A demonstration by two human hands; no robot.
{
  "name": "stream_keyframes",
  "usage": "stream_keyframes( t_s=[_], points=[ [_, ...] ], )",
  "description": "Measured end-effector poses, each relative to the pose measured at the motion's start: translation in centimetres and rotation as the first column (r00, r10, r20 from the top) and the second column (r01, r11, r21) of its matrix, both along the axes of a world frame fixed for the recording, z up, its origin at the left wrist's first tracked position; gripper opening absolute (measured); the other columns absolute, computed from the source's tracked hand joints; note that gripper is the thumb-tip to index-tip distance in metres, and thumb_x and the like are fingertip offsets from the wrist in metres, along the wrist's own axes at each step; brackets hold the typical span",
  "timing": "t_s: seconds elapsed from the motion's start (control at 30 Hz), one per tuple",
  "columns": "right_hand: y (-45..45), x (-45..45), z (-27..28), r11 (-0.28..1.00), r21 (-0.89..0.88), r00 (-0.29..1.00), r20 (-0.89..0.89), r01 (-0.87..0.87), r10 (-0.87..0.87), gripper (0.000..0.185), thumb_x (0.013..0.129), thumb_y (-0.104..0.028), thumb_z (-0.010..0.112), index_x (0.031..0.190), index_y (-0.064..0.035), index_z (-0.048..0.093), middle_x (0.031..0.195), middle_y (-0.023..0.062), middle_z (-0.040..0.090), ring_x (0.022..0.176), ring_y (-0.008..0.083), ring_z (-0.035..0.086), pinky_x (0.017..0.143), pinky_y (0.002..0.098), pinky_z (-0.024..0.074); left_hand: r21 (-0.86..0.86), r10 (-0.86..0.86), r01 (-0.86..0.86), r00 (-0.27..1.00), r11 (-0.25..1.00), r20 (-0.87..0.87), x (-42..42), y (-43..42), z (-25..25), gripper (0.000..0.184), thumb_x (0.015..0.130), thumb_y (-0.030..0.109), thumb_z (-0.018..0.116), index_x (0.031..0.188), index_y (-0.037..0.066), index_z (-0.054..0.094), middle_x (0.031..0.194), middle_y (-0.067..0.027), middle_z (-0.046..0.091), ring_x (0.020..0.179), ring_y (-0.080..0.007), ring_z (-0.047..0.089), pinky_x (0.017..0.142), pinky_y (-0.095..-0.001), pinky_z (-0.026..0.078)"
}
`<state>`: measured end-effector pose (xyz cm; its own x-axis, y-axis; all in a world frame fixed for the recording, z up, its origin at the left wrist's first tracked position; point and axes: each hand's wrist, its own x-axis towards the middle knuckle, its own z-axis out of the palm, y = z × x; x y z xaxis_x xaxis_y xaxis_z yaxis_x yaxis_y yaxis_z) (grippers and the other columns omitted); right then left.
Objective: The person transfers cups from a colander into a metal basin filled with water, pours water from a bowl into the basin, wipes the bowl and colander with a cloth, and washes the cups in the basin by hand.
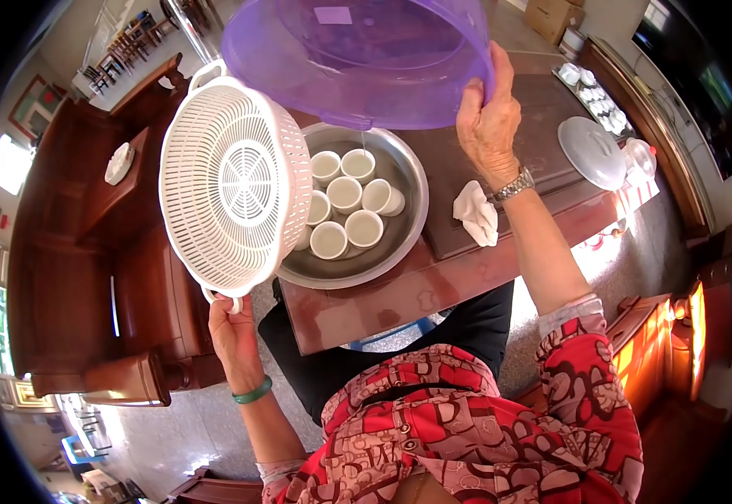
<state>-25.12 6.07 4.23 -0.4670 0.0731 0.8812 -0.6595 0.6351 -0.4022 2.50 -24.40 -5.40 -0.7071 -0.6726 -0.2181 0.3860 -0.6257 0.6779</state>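
Observation:
My left hand (pixel 236 340) grips the lower handle of a white plastic colander (pixel 206 160), tilted up on its side left of the basin. In my right hand (pixel 490 122) is the rim of a purple translucent plastic basin (pixel 366 109), tipped over the table's far side. A thin stream of water seems to fall from its lower edge. Below it a metal basin (pixel 420 202) stands on the table, holding several white cups (pixel 346 194) in water. The colander hides the metal basin's left part. A crumpled white cloth (pixel 476 214) lies beneath my right wrist.
The dark wooden table (pixel 433 273) has its front edge close to my lap. A translucent round lid (pixel 591 152) and a clear container (pixel 639 158) lie at its right, near a tray of white items (pixel 594 99). A wooden bench (pixel 72 252) stands left.

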Motion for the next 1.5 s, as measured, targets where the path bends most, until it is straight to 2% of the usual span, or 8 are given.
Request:
stream_keyframes(
  t_s=[0.5,0.67,0.8,0.9,1.07,1.27,1.33,1.5],
  points=[
    [0.8,0.3,0.0,1.000,-0.017,0.999,0.032,0.005,-0.005,0.054,0.081,-0.010,0.049,0.133,-0.0047,0.034,0.064,0.0172,0.062,0.056,0.0358,0.061,0.056,0.0437,0.0486,0.019,-0.045,0.046,0.996,0.999,-0.072,-0.4,-0.1,-0.2,0.044,0.077,-0.010,0.046,0.120,-0.003,0.045,0.114,-0.0117,0.058,0.108,-0.0254,0.056,0.098,-0.0406,0.047],
    [1.3,0.1,0.0,0.991,-0.131,0.999,0.047,0.008,-0.002,0.048,0.084,-0.010,0.048,0.130,-0.0029,0.037,0.059,0.0149,0.061,0.054,0.0322,0.062,0.057,0.0409,0.0491,-0.003,-0.042,0.042,0.990,0.999,-0.136,-1.3,0.3,0.2,0.045,0.077,-0.013,0.044,0.120,0.001,0.046,0.117,-0.0125,0.055,0.111,-0.0273,0.054,0.097,-0.0428,0.047],
    [1.8,0.0,-0.3,0.978,-0.210,1.000,0.026,-0.005,0.011,0.047,0.085,-0.010,0.047,0.130,-0.0036,0.038,0.077,0.0202,0.064,0.066,0.0337,0.064,0.064,0.0400,0.0502,-0.081,-0.036,0.020,0.980,0.997,-0.194,-2.3,0.4,0.9,0.039,0.080,-0.013,0.047,0.116,0.004,0.050,0.114,-0.0124,0.057,0.108,-0.0251,0.056,0.094,-0.0424,0.049],
    [2.3,-0.4,-1.1,0.971,-0.232,0.997,0.062,0.051,-0.037,0.046,0.085,-0.008,0.046,0.130,-0.0039,0.038,0.084,0.0232,0.064,0.071,0.0362,0.064,0.068,0.0413,0.0498,-0.397,0.006,-0.065,0.989,0.915,-0.148,-3.3,0.7,1.2,0.017,0.088,0.001,0.057,0.105,0.005,0.055,0.108,-0.0092,0.061,0.097,-0.0197,0.061,0.085,-0.0353,0.053],
    [1.7,0.2,-3.1,0.963,-0.258,0.991,0.126,0.084,-0.053,0.047,0.085,-0.010,0.046,0.131,-0.0041,0.037,0.079,0.0235,0.064,0.069,0.0386,0.064,0.065,0.0432,0.0491,-0.529,0.089,-0.116,0.993,0.841,-0.078,-3.8,2.2,2.1,0.011,0.090,0.008,0.059,0.099,0.005,0.055,0.104,-0.0067,0.062,0.091,-0.0152,0.062,0.080,-0.0296,0.053],
    [1.8,0.5,-4.8,0.978,-0.199,0.985,0.172,0.065,-0.031,0.051,0.085,-0.013,0.047,0.133,-0.0036,0.035,0.071,0.0227,0.063,0.065,0.0384,0.063,0.063,0.0433,0.0490,-0.722,0.187,-0.179,0.980,0.668,-0.070,-4.4,2.7,2.5,0.013,0.087,0.007,0.063,0.082,0.006,0.052,0.082,0.0005,0.057,0.076,-0.0071,0.053,0.075,-0.0216,0.046],
    [2.0,0.3,-5.1,0.973,-0.218,0.982,0.188,0.079,-0.037,0.050,0.085,-0.012,0.047,0.133,-0.0034,0.035,0.071,0.0228,0.063,0.065,0.0379,0.063,0.063,0.0424,0.0493,-0.736,0.165,-0.176,0.982,0.654,-0.089,-4.4,2.7,2.6,0.010,0.087,0.006,0.064,0.092,0.003,0.056,0.086,0.0009,0.054,0.077,-0.0067,0.051,0.075,-0.0199,0.044],
    [1.8,0.6,-5.7,0.974,-0.221,0.992,0.128,0.046,-0.018,0.048,0.085,-0.011,0.047,0.131,-0.0021,0.037,0.074,0.0226,0.064,0.065,0.0363,0.064,0.064,0.0405,0.0501,-0.903,0.299,-0.127,0.954,0.412,0.002,-4.3,2.4,2.7,0.034,0.086,0.003,0.062,0.119,-0.004,0.053,0.098,-0.0001,0.046,0.085,-0.0066,0.049,0.076,-0.0197,0.043]
  ],
)
